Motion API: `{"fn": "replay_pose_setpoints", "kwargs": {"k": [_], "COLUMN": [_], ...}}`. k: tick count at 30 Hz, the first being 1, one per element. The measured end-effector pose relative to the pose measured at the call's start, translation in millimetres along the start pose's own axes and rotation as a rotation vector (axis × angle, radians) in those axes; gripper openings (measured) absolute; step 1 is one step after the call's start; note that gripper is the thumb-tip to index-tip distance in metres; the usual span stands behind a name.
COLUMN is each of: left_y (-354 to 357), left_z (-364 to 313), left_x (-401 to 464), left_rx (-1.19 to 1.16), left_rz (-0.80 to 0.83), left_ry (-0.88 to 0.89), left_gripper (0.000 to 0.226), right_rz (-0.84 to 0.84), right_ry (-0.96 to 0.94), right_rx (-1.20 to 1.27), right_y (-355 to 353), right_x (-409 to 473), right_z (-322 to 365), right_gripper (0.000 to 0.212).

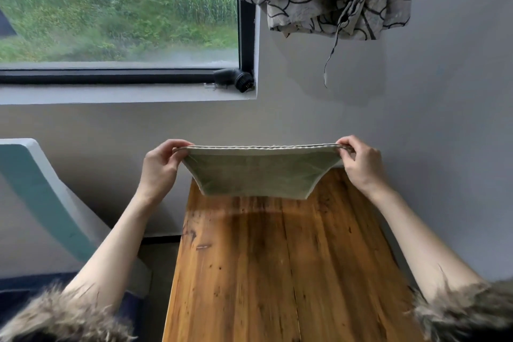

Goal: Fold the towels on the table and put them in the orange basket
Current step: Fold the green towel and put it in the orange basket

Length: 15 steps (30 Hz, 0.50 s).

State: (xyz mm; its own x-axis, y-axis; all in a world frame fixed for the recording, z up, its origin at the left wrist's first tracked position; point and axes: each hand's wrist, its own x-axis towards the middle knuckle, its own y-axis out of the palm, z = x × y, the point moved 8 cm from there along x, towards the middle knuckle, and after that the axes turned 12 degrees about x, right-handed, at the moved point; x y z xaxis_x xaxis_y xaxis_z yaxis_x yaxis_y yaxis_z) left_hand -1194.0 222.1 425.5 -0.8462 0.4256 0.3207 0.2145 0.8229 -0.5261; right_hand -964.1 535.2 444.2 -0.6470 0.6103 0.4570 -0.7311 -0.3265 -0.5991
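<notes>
Both hands, left and right, pinch a doubled green towel taut above the plank table.

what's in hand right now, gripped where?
One green towel, held up over the wooden table. Left hand pinches its top left corner, right hand its top right corner; the rest hangs free.

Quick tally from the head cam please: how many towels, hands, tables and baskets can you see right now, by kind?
Towels: 1, a green towel held up by its top corners above the table
Hands: 2, left hand and right hand, each pinching a corner
Tables: 1, wooden table
Orange baskets: 0 in view
Total: 4
</notes>
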Motion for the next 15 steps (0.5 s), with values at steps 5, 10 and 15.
{"fn": "replay_pose_setpoints", "kwargs": {"k": [5, 10, 15], "left_y": [33, 74, 99], "left_z": [48, 120, 162], "left_x": [-59, -133, -205], "left_rx": [0.086, 0.224, 0.223], "left_rz": [0.208, 0.432, 0.719], "left_ry": [-0.082, -0.275, -0.455], "left_gripper": [0.028, 0.015, 0.015], "right_rz": [0.168, 0.414, 0.635], "right_ry": [0.171, 0.504, 0.754], "right_rx": [0.066, 0.037, 0.087], "right_y": [26, 71, 84], "right_x": [-66, -164, -239], "right_z": [-40, -106, -140], "right_gripper": [0.011, 0.010, 0.007]}}
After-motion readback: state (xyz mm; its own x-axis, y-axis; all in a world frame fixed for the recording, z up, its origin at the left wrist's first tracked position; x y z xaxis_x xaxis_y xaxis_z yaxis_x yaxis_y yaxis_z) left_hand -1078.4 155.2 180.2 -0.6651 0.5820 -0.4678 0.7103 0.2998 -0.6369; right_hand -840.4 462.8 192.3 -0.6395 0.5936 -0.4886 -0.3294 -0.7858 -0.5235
